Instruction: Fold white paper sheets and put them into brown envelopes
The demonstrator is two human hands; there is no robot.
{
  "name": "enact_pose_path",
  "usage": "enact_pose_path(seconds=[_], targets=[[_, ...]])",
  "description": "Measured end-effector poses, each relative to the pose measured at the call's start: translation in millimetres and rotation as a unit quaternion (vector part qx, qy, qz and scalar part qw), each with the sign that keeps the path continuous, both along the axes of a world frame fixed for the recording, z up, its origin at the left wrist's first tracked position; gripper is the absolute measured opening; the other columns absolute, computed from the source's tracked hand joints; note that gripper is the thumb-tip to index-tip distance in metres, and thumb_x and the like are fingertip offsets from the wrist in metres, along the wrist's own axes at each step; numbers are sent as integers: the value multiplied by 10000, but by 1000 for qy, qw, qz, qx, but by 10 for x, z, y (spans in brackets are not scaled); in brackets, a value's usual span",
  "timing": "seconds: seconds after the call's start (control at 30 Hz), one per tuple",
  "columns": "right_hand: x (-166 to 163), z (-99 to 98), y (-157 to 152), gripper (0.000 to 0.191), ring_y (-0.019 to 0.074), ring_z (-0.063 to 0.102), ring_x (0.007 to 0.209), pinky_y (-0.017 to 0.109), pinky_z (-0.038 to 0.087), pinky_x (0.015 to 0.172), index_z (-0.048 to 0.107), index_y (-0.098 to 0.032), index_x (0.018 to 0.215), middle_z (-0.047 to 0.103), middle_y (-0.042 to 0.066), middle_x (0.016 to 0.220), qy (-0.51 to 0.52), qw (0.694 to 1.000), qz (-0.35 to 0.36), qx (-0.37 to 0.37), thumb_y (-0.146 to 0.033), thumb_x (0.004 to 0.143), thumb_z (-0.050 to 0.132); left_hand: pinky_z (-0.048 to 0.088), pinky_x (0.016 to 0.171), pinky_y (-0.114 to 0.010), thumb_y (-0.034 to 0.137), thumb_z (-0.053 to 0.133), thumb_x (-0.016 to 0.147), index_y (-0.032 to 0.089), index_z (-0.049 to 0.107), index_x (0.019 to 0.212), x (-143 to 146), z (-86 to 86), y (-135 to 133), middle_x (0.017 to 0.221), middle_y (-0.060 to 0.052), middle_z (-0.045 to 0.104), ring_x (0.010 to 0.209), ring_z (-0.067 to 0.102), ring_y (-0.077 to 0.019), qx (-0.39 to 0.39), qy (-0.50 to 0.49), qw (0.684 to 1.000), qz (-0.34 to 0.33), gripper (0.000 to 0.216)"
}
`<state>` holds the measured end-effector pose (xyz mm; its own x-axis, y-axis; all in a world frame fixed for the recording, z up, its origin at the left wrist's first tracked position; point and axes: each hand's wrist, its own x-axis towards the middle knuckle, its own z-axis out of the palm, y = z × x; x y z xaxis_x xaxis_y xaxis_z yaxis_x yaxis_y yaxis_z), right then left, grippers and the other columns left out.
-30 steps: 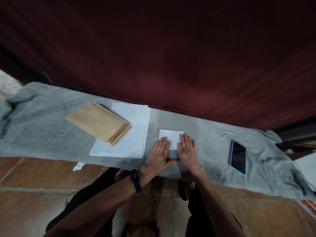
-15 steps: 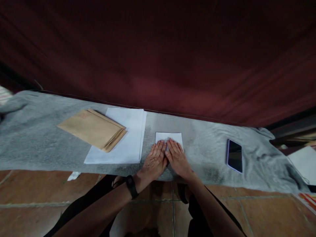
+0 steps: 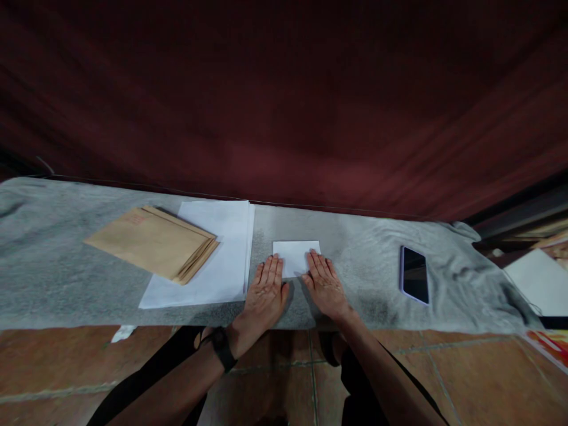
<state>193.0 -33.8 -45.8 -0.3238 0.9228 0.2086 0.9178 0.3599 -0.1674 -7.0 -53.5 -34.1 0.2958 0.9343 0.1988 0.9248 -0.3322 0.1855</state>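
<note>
A small folded white paper lies flat on the grey cloth in front of me. My left hand is flat, fingers stretched forward, its fingertips at the paper's left edge. On the opposite side my right hand lies flat too, its fingertips covering the right edge of the paper. Neither hand grasps anything. Left of my left hand rests a stack of large white sheets, and several brown envelopes lie across its left part.
The grey cloth covers a long narrow bench against a dark red curtain. A phone lies to the right. On the tiled floor is a white scrap. A white sheet-like object is at far right.
My hands have slid apart, from side by side on the middle of the paper out to its left and right edges, uncovering its centre. The view has shifted slightly.
</note>
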Motion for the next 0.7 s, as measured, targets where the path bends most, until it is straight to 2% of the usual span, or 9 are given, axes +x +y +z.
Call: enact_pose_path(seconds=[0.13,0.27,0.43,0.57,0.7], targets=[[1,0,-7,610,258,320,1505,492,264,1225,246,-126,1603,339,144,1627,3,1000,-8,-1,-391,1065,355,260,1249,-526,266,360,991,10,287,1555,42,99,26,1589,-229,374,1526,266,-299,10,-7,1000,26,623],[-13,37,-2,560,266,345,1494,514,269,1218,328,-123,1575,372,147,1609,8,1000,-9,3,-355,1066,346,271,1248,-519,217,353,978,76,168,1600,185,155,134,1623,-179,343,1539,232,-270,34,-29,999,-23,664],[-83,188,94,529,264,423,1450,530,223,1235,469,-98,1498,482,152,1538,31,999,-37,-20,-341,1086,243,289,1235,-526,177,324,976,70,165,1597,344,25,339,1619,-192,350,1533,250,-275,41,-31,998,-43,650],[-280,267,190,554,217,332,1503,472,238,1247,395,-93,1541,411,130,1589,58,998,-21,-31,-339,1090,188,285,1236,-510,189,338,974,62,221,1584,349,-115,449,1616,-202,351,1535,242,-278,42,0,998,-40,634],[-447,201,251,541,180,298,1516,425,244,1255,336,-118,1571,383,105,1608,55,998,17,-36,-321,1086,206,270,1248,-468,182,381,956,52,294,1562,321,-176,482,1620,-201,345,1534,251,-274,39,21,998,-46,626]])
